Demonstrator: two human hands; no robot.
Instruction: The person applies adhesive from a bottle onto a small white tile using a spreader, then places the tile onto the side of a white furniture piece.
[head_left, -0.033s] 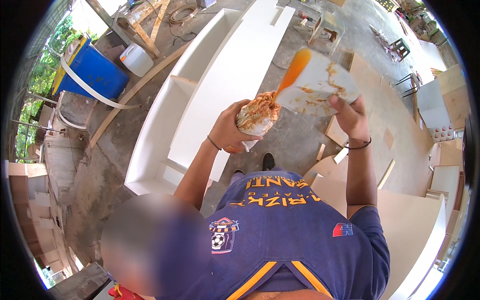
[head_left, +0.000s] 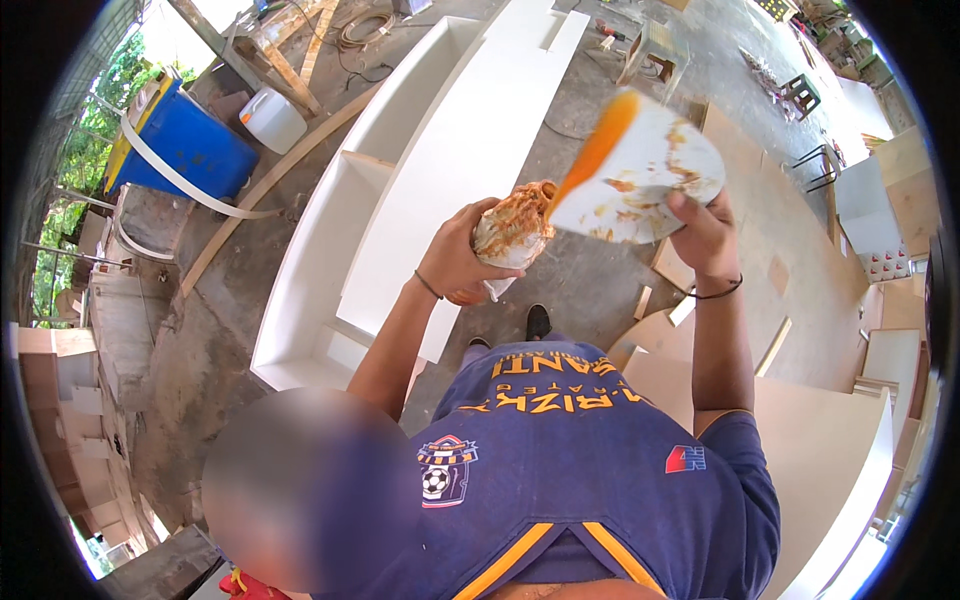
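Note:
My left hand [head_left: 466, 250] is wrapped round a small whitish container [head_left: 494, 254], its upper end caked with brown-orange paste. A thin white sheet [head_left: 630, 200], flat and smeared with brown stains, is gripped at its right edge by my right hand [head_left: 704, 235], thumb on top. Along the sheet's left edge runs a bright orange streak [head_left: 598, 145]; whether it is thick paste or a tool lying there I cannot tell. The streak's lower end meets the container's mouth or comes right beside it. What lies inside the container is hidden.
Beyond my left hand a long white cabinet body [head_left: 300, 290] lies on the concrete floor with a white panel [head_left: 450, 160] on it. A small stool [head_left: 655, 52] stands farther off. Wood offcuts [head_left: 772, 347] lie to the right, a blue drum [head_left: 190, 140] far left.
The white sheet has turned slightly in my right hand, showing more of its face, and the orange streak now looks broader. My left hand and the container have hardly moved.

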